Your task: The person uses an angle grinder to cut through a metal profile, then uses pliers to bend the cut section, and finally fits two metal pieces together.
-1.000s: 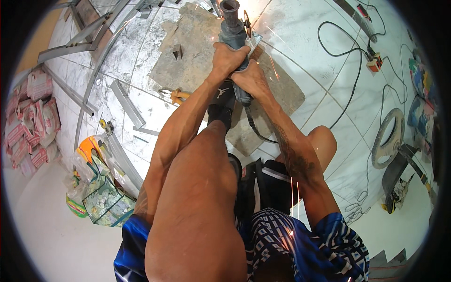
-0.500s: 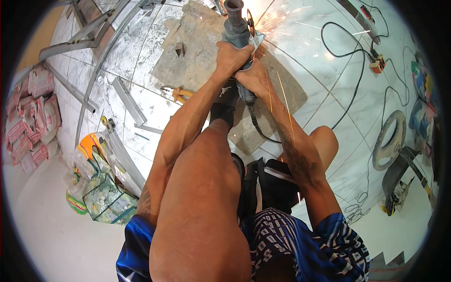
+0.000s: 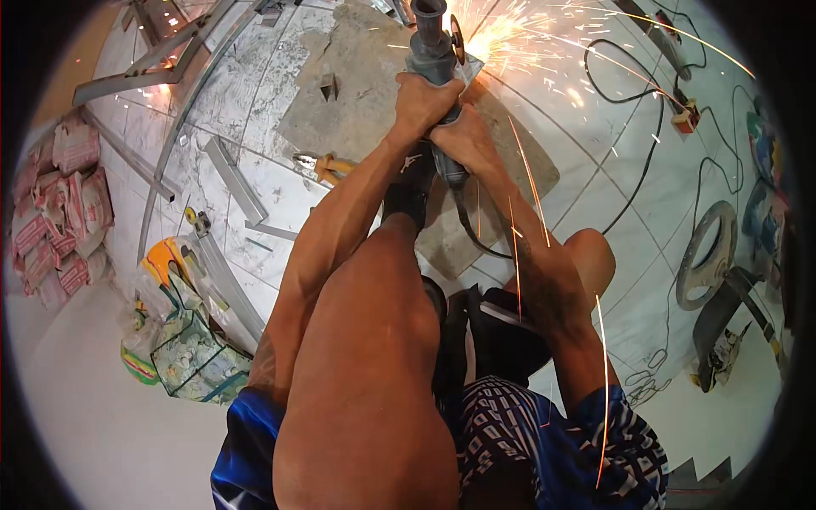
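Both my hands are wrapped round the body of a grey angle grinder [image 3: 432, 59]. Closest to the grinder's head is my left hand [image 3: 425, 104]; my right hand [image 3: 466, 138] grips further back, near the cord end. The thin cutting disc [image 3: 458, 39] stands on the grinder's right side. Bright sparks [image 3: 501, 38] burst from beside the disc, and the piece it touches is mostly lost in the glare. Beneath lies a worn grey-brown board [image 3: 331, 93], where my dark shoe [image 3: 410, 174] also rests. A small metal offcut [image 3: 329, 86] sits on the board.
Orange-handled pliers [image 3: 331, 168] and a metal channel piece [image 3: 235, 181] lie to the left. Further left are a metal frame [image 3: 127, 83] and stacked pink-white bags [image 3: 68, 208]. A black cord [image 3: 650, 161] loops across the tiles to an orange socket box [image 3: 685, 119] at the right.
The spark spray has grown larger and brighter, with streaks now flying far to the right and past my right arm. Both hands keep their hold on the angle grinder, nearly in place.
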A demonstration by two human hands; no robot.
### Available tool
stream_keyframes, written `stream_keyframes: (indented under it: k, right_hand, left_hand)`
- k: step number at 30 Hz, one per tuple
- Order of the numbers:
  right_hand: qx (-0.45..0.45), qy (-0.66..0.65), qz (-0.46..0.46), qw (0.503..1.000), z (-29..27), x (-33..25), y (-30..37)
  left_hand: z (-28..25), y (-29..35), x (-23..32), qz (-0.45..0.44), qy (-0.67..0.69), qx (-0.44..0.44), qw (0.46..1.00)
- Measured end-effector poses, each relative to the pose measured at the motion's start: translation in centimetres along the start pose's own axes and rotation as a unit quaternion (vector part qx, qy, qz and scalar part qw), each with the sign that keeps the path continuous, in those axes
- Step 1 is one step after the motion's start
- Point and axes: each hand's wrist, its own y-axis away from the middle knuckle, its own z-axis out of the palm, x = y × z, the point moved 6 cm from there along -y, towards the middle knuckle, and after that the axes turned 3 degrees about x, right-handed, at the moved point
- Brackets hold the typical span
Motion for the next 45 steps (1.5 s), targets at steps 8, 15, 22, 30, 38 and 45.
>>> stream_keyframes:
  k: [8,15,22,30,38,45]
  right_hand:
    - [-0.002,-0.059,0.015,0.998,-0.7,-0.2,0.5]
    - [0.003,-0.013,0.019,1.0,-0.2,0.4,-0.1]
    - [0.018,0.03,0.029,0.999,0.2,1.0,-0.4]
    - [-0.015,0.012,0.024,1.0,0.3,-0.3,0.0]
    - [-0.012,0.002,0.032,0.999,0.2,1.1,-0.6]
    - [-0.021,0.012,0.026,0.999,-0.6,-0.5,0.6]
  left_hand:
    - [-0.1,0.5,1.2,-0.001,-0.005,0.002,1.0]
    - [-0.4,0.8,1.6,-0.012,-0.036,0.025,0.999]
    - [-0.2,0.5,1.2,-0.002,-0.042,0.017,0.999]
    - [-0.8,0.4,0.8,-0.017,-0.038,0.015,0.999]
    - [-0.3,1.1,2.0,-0.027,-0.027,-0.003,0.999]
    - [-0.6,1.3,1.7,-0.037,-0.048,-0.006,0.998]
